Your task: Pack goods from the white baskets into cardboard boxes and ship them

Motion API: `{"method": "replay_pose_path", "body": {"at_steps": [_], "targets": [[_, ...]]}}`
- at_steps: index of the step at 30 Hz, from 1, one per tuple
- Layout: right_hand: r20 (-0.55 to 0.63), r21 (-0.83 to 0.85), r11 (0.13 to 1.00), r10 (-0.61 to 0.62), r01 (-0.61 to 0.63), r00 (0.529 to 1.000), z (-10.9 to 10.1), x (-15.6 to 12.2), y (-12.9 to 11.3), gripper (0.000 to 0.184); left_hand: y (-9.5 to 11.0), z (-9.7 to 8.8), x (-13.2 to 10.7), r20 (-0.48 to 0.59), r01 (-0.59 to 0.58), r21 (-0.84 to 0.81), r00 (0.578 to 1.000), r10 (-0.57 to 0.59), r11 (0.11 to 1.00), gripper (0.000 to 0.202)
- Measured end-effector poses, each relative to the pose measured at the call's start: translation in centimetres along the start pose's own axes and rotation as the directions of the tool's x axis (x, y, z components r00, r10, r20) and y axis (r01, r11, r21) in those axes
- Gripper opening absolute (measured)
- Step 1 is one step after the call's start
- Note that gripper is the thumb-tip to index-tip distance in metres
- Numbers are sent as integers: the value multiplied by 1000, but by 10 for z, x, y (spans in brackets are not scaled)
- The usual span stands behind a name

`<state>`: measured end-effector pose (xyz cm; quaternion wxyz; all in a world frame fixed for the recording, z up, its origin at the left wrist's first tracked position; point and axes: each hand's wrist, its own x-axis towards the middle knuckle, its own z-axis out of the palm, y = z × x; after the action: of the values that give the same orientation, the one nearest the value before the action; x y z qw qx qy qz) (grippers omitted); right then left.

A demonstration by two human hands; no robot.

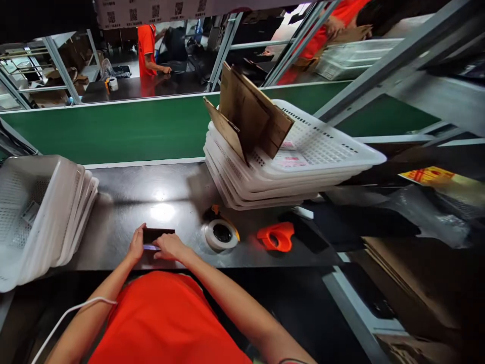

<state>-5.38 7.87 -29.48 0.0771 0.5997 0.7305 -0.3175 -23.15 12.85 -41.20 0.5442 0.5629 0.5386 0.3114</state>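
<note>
Near the front edge of the metal table (125,192), my left hand (136,245) grips the left end of a small dark box (157,233). My right hand (170,246) is on the box's right side, its fingers bent over the front. Between the hands a pale violet strip (150,247) shows at the box's near side; I cannot tell if it is part of the box or a separate item. To the right of my right hand lies a tape dispenser with a white roll of tape (221,234). Beyond it sits an orange tape dispenser (276,236) with no roll visible.
White plastic baskets (261,182) are stacked at the back right, with folded cardboard (246,111) in the top one. More nested baskets (64,217) lean at the left. A green conveyor belt (113,134) runs behind the table. Flat cardboard (409,278) lies right; co-workers stand beyond.
</note>
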Motion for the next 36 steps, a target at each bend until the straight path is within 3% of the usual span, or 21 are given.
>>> {"method": "replay_pose_path", "body": {"at_steps": [5, 13, 20, 24, 30, 36], "targets": [[4, 45, 994, -96, 96, 995, -5, -3, 7, 32, -5, -3, -16, 17, -94, 11, 995, 94, 996, 81], [-88, 40, 999, 40, -37, 995, 17, -6, -5, 39, -9, -5, -40, -45, -120, 19, 992, 121, 993, 88], [-71, 39, 994, -95, 98, 993, 14, -10, 10, 51, -8, -2, -31, -42, -91, 2, 995, 91, 996, 81], [-64, -2, 1000, -18, 18, 998, 8, -3, 4, 52, -6, -2, -20, -35, -81, 21, 996, 82, 996, 82], [-175, 30, 999, 35, -30, 984, 10, 3, 0, 50, 0, -3, -2, -36, 33, 39, 999, -32, 999, 72], [-303, 68, 998, 17, 4, 953, 8, -9, 15, 46, 2, 2, 0, -53, -1, 45, 999, 4, 999, 70]]}}
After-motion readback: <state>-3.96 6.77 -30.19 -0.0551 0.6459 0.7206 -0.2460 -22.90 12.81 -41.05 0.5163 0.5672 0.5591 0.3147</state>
